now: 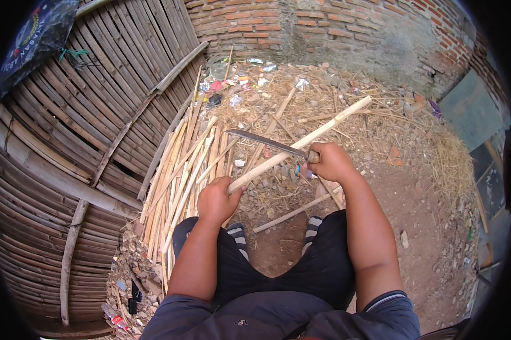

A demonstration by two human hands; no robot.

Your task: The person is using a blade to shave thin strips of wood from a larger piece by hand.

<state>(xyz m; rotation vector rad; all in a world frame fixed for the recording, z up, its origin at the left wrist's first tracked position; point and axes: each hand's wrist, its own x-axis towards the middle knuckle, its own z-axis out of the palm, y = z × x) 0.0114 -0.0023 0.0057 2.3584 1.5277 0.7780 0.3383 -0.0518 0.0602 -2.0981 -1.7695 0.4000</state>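
Note:
My left hand is closed around the near end of a long, pale bamboo stick, which slants up and away to the right. In my right hand is the handle of a machete. Its dark blade points left and crosses the stick near the middle, seemingly lying against its upper side. Beside my left hand lies a pile of similar pale sticks. Another thin stick rests on the ground between my feet.
A bamboo slat wall stands close on my left, and a brick wall closes off the far side. Litter and straw cover the rubble ground. Grey panels lean at the right. A plastic bottle lies lower left.

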